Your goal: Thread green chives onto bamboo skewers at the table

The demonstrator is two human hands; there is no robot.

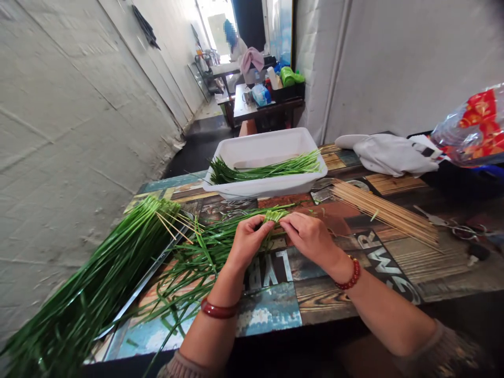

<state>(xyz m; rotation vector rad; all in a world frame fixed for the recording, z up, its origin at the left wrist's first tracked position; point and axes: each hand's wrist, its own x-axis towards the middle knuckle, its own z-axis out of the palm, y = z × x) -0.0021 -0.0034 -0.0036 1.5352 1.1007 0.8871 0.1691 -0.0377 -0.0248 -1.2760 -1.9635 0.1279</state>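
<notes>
Some green stalks (274, 214) lie part-hidden between left hand (249, 233) and right hand (310, 235).

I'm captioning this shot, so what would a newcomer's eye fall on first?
Probably the big heap of chives filling the left side, with wooden skewers sticking out near its upper end. Next, at the centre, the left hand holding a small bunch of chive stalks, with the right hand close at its end. Just beyond them stands a white tub with more chives inside.
</notes>
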